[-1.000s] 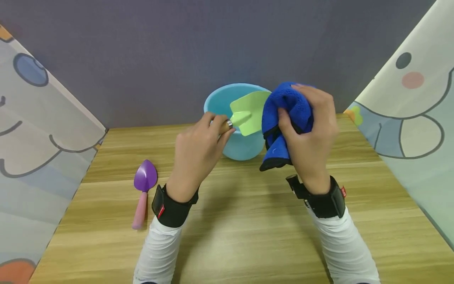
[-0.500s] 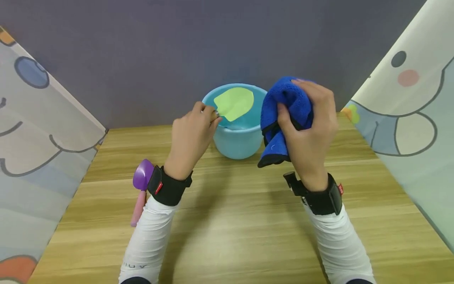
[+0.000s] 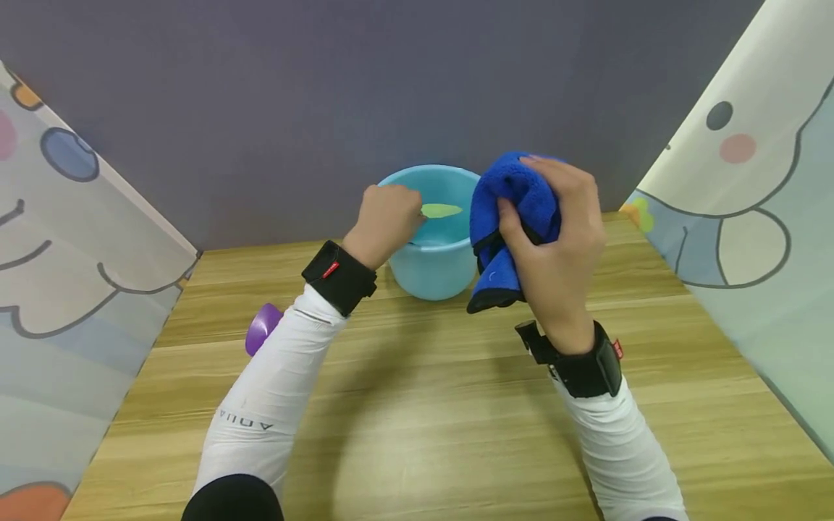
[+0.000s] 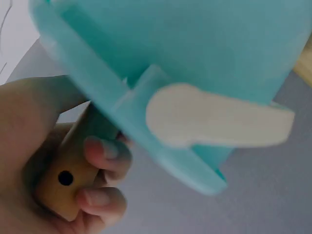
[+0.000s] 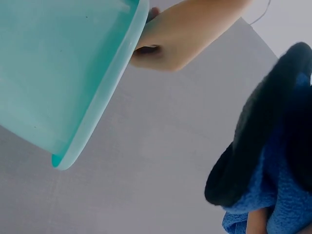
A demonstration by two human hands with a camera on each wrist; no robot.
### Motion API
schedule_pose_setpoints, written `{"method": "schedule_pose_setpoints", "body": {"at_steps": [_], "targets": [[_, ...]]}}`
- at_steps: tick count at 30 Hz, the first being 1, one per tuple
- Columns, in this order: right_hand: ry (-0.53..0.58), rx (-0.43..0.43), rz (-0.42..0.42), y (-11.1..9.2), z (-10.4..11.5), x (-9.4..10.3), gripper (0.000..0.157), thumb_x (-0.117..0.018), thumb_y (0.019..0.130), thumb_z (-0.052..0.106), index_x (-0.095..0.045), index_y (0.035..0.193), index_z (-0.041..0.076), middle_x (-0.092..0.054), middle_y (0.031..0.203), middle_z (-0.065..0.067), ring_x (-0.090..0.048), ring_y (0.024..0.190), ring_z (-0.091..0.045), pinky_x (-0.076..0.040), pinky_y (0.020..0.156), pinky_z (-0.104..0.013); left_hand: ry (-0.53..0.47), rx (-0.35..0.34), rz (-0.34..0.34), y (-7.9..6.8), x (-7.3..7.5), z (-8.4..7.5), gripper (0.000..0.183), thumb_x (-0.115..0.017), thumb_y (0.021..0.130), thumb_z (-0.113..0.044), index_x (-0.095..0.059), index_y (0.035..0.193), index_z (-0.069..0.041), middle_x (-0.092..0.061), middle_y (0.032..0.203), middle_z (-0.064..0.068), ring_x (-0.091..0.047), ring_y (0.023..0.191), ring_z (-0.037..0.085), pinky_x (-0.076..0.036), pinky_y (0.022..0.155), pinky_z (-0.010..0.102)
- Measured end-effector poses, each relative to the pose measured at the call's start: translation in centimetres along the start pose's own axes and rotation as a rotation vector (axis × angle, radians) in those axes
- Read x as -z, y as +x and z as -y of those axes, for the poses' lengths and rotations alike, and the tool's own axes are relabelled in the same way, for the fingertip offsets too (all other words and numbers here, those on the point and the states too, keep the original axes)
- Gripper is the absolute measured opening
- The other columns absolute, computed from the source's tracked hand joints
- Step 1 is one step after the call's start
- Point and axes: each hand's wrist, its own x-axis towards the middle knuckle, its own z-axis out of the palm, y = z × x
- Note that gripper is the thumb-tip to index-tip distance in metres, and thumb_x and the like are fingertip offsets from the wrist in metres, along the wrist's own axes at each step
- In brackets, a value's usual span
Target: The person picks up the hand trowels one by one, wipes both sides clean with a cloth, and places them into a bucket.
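My left hand (image 3: 386, 223) grips the wooden handle (image 4: 73, 161) of a hand trowel over the left rim of a light blue bucket (image 3: 433, 275). The trowel's light green blade (image 3: 441, 210) shows nearly edge-on above the bucket's opening, pointing right. In the left wrist view my fingers curl round the handle, beside the bucket's rim and its pale handle end (image 4: 219, 119). My right hand (image 3: 562, 246) holds a bunched blue cloth (image 3: 511, 210) with black edging, just right of the bucket. That cloth (image 5: 273, 180) fills the lower right of the right wrist view.
A purple trowel (image 3: 262, 329) lies on the wooden table (image 3: 417, 434) at left, its handle hidden by my left sleeve. A dark grey wall (image 3: 326, 108) stands behind the bucket. Cartoon-printed panels (image 3: 736, 181) flank both sides.
The green trowel has moved left, away from the cloth, and its blade has turned from face-on to edge-on. My left wrist has rotated. The right hand keeps hold of the cloth.
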Motion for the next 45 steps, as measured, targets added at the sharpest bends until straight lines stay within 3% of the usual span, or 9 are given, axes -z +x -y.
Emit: {"method": "schedule_pose_setpoints", "body": {"at_steps": [6,12,15,24,29,40,45], "targets": [[0.002,0.007,0.011,0.0,-0.1,-0.6,0.038,-0.076,0.089,0.024,-0.071,0.120,0.004,-0.070,0.124,-0.014,-0.060,0.123,-0.020,-0.044,0.110,-0.038,-0.023,0.015,0.224,2.4,-1.1,-0.3,0.038,-0.065,0.098,-0.015,-0.039,0.070,-0.014,-0.035,0.072,0.000,-0.041,0.070,0.016,-0.036,0.061,0.032],[0.001,0.010,0.009,-0.1,-0.2,-0.9,0.037,-0.076,0.089,0.024,-0.071,0.120,0.004,-0.069,0.124,-0.015,-0.060,0.123,-0.020,-0.044,0.110,-0.039,-0.011,0.017,0.436,3.1,-1.6,-0.4,0.020,-0.048,0.098,0.000,-0.041,0.083,-0.011,-0.036,0.080,0.003,-0.040,0.078,0.018,-0.036,0.073,0.034],[0.010,0.012,0.008,0.0,-0.2,-1.0,0.037,-0.076,0.089,0.023,-0.071,0.120,0.004,-0.069,0.124,-0.015,-0.060,0.123,-0.021,-0.044,0.109,-0.039,-0.022,0.037,0.505,3.2,-1.4,-0.2,0.020,-0.047,0.101,-0.007,-0.041,0.082,-0.012,-0.037,0.081,0.003,-0.041,0.080,0.019,-0.035,0.078,0.034],[0.020,-0.001,0.020,0.0,-0.2,-1.4,0.035,-0.078,0.086,0.016,-0.071,0.119,0.007,-0.068,0.124,-0.014,-0.059,0.124,-0.024,-0.044,0.110,-0.038,-0.004,0.083,0.483,3.4,-0.6,-0.1,0.041,-0.044,0.107,-0.031,-0.038,0.069,-0.016,-0.040,0.074,0.001,-0.046,0.076,0.018,-0.038,0.079,0.036],[0.022,-0.006,0.024,0.0,-0.1,-1.5,0.035,-0.078,0.086,0.015,-0.071,0.120,0.007,-0.068,0.124,-0.015,-0.059,0.124,-0.025,-0.044,0.109,-0.037,0.001,0.091,0.481,3.3,-0.2,-0.3,0.041,-0.043,0.108,-0.033,-0.039,0.071,-0.015,-0.043,0.077,0.002,-0.049,0.079,0.020,-0.040,0.082,0.038],[0.033,0.002,0.040,-0.1,-0.2,-1.9,0.035,-0.078,0.086,0.016,-0.071,0.120,0.008,-0.068,0.124,-0.014,-0.059,0.124,-0.026,-0.043,0.110,-0.038,-0.012,0.090,0.484,2.9,0.0,0.4,0.044,-0.040,0.109,-0.035,-0.037,0.071,-0.016,-0.037,0.074,0.001,-0.045,0.074,0.018,-0.036,0.075,0.036],[0.043,0.004,0.053,-0.2,-0.3,-2.2,0.035,-0.079,0.086,0.017,-0.071,0.120,0.008,-0.068,0.124,-0.015,-0.058,0.124,-0.026,-0.043,0.109,-0.038,-0.049,0.092,0.439,2.0,0.4,1.2,0.044,-0.042,0.109,-0.036,-0.042,0.071,-0.016,-0.038,0.069,0.000,-0.046,0.070,0.017,-0.035,0.067,0.034]]}}
